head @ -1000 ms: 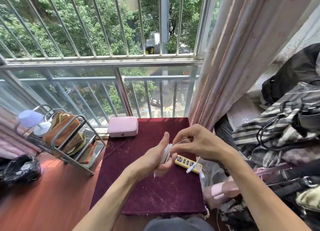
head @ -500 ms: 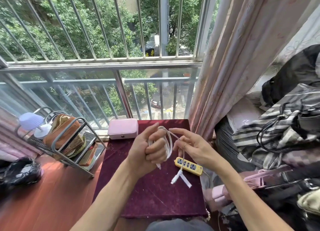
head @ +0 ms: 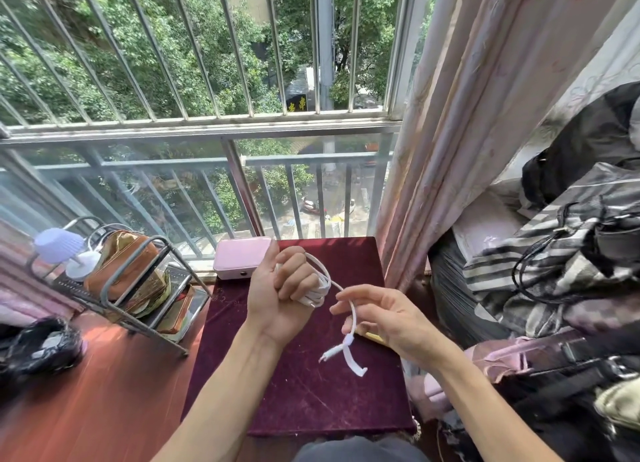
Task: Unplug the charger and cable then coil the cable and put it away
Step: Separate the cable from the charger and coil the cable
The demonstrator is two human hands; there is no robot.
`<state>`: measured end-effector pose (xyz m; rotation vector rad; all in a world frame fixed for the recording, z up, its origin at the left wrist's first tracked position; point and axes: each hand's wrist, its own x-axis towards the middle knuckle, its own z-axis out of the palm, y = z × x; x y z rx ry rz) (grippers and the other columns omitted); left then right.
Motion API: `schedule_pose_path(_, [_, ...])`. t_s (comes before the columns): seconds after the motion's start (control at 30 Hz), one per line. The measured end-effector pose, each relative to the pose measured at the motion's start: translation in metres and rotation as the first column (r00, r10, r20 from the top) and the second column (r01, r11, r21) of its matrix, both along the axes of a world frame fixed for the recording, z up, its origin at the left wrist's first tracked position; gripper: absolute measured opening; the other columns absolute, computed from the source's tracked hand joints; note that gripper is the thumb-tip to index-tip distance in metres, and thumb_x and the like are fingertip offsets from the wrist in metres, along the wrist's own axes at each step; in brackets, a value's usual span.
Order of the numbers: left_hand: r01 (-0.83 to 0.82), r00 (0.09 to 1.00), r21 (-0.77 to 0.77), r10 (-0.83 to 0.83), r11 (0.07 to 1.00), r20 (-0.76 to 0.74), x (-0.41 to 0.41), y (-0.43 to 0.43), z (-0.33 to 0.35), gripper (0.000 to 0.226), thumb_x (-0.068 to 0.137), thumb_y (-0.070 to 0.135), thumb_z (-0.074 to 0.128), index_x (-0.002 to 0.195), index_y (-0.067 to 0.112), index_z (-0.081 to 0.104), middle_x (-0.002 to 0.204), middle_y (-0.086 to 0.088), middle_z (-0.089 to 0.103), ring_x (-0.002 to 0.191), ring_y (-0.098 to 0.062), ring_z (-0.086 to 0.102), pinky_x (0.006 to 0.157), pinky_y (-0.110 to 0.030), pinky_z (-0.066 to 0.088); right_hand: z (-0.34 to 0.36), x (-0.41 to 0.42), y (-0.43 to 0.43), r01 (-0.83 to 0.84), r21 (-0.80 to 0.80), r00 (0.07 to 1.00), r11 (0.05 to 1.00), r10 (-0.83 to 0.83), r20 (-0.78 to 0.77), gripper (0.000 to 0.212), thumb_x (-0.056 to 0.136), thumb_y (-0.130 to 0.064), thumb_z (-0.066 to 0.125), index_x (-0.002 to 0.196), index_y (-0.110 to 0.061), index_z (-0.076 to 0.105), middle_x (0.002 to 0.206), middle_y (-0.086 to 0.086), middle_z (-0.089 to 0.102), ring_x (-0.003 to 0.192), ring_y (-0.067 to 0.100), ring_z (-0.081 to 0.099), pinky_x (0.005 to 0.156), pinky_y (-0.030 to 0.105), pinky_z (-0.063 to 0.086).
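A white cable (head: 352, 318) is wound in several loops inside my left hand (head: 282, 293), which is closed in a fist around the coil above the maroon table (head: 311, 399). The free end runs from the fist in an arc to my right hand (head: 384, 319), where thumb and fingers pinch it. Below that pinch the connector and a white strap (head: 346, 356) hang loose over the table. A yellow power strip (head: 372, 337) lies on the table, almost fully hidden under my right hand. No charger block is visible.
A pink box (head: 240, 257) sits at the table's far edge by the barred window. A metal rack (head: 138, 288) with bags and a small lamp stands left. Pink curtain (head: 450, 132) and piled clothes and bags (head: 571, 271) crowd the right side.
My left hand has turned and closed tighter on the coil. My right hand slid down along the free end, so the loose tail hangs shorter and the power strip is now covered.
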<state>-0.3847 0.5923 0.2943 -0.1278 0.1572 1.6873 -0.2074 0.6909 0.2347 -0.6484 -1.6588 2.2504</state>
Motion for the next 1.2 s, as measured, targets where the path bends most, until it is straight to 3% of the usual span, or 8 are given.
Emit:
schedule_pose_path(0.1, [-0.017,0.999,-0.009,0.017,1.0,0.03,0.002,0.003,-0.002,0.048,0.108,0.046,0.036,0.067,0.021,0.041,0.045,0.011,0.023,0.037,-0.005,0.017,0.041,-0.019,0.021,0.0,0.001,-0.001,0.005,0.118,1.0,0.993,-0.007,0.018,0.015,0.096,-0.023,0.076,0.109,-0.029,0.08,0.112,0.008,0.083,0.097,0.011,0.076,0.083,0.022,0.054])
schedule_pose_path(0.2, [-0.048,0.999,-0.055,0.048,0.997,-0.01,0.003,0.005,-0.004,0.047,0.107,0.048,0.037,0.068,0.022,0.039,0.044,0.009,0.026,0.038,-0.005,0.017,0.042,-0.019,0.022,0.002,0.001,-0.004,0.086,0.146,0.995,0.986,-0.078,-0.056,0.014,0.092,-0.02,0.078,0.102,-0.027,0.085,0.093,0.0,0.083,0.083,0.006,0.075,0.078,0.016,0.056])
schedule_pose_path(0.27, [-0.098,0.991,-0.116,0.087,0.988,-0.098,0.003,0.008,-0.006,0.046,0.106,0.049,0.038,0.069,0.022,0.04,0.043,0.007,0.031,0.037,-0.006,0.021,0.041,-0.02,0.025,0.004,0.001,-0.006,0.194,0.256,0.98,0.947,-0.179,-0.084,0.016,0.088,-0.021,0.077,0.101,-0.025,0.086,0.092,-0.001,0.081,0.073,0.011,0.071,0.073,0.023,0.059])
schedule_pose_path(0.37, [-0.178,0.959,-0.193,0.126,0.965,-0.254,0.008,0.011,-0.01,0.047,0.104,0.052,0.038,0.069,0.021,0.042,0.05,0.007,0.03,0.038,-0.008,0.029,0.042,-0.021,0.032,0.007,0.0,-0.009,0.297,0.415,0.955,0.86,-0.272,-0.121,0.017,0.088,-0.022,0.075,0.101,-0.02,0.086,0.104,0.006,0.078,0.085,0.033,0.073,0.076,0.043,0.064])
schedule_pose_path(0.43, [-0.219,0.931,-0.219,0.136,0.951,-0.339,0.015,0.013,-0.011,0.048,0.104,0.054,0.038,0.069,0.02,0.042,0.054,0.006,0.031,0.042,-0.009,0.032,0.045,-0.022,0.039,0.009,0.0,-0.011,0.317,0.48,0.948,0.818,-0.278,-0.154,0.017,0.09,-0.018,0.075,0.103,-0.018,0.085,0.102,0.004,0.076,0.086,0.032,0.072,0.074,0.04,0.063])
schedule_pose_path(0.67, [-0.338,0.845,-0.268,0.165,0.902,-0.508,0.032,0.018,-0.012,0.05,0.102,0.054,0.04,0.067,0.019,0.047,0.075,-0.004,0.068,0.068,-0.015,0.068,0.081,-0.032,0.048,0.02,-0.003,-0.012,0.351,0.628,0.936,0.695,-0.277,-0.217,0.015,0.094,-0.018,0.077,0.107,-0.017,0.084,0.098,-0.009,0.08,0.087,0.014,0.078,0.078,0.025,0.061])
schedule_pose_path(0.87, [-0.356,0.848,-0.275,0.185,0.893,-0.496,0.036,0.018,-0.01,0.052,0.103,0.053,0.037,0.066,0.018,0.046,0.08,-0.007,0.072,0.076,-0.017,0.074,0.09,-0.033,0.048,0.025,-0.008,-0.017,0.281,0.716,0.957,0.639,-0.242,-0.159,0.018,0.095,-0.01,0.078,0.11,-0.019,0.084,0.102,-0.012,0.079,0.095,0.011,0.077,0.084,0.032,0.062])
schedule_pose_path(1.2, [-0.348,0.869,-0.291,0.191,0.891,-0.456,0.033,0.019,-0.012,0.05,0.101,0.056,0.04,0.068,0.018,0.048,0.08,-0.006,0.071,0.074,-0.018,0.072,0.087,-0.034,0.049,0.03,-0.002,-0.019,0.248,0.773,0.962,0.583,-0.244,-0.124,0.02,0.091,-0.012,0.082,0.109,-0.022,0.082,0.104,-0.014,0.075,0.086,0.011,0.073,0.074,0.021,0.057])
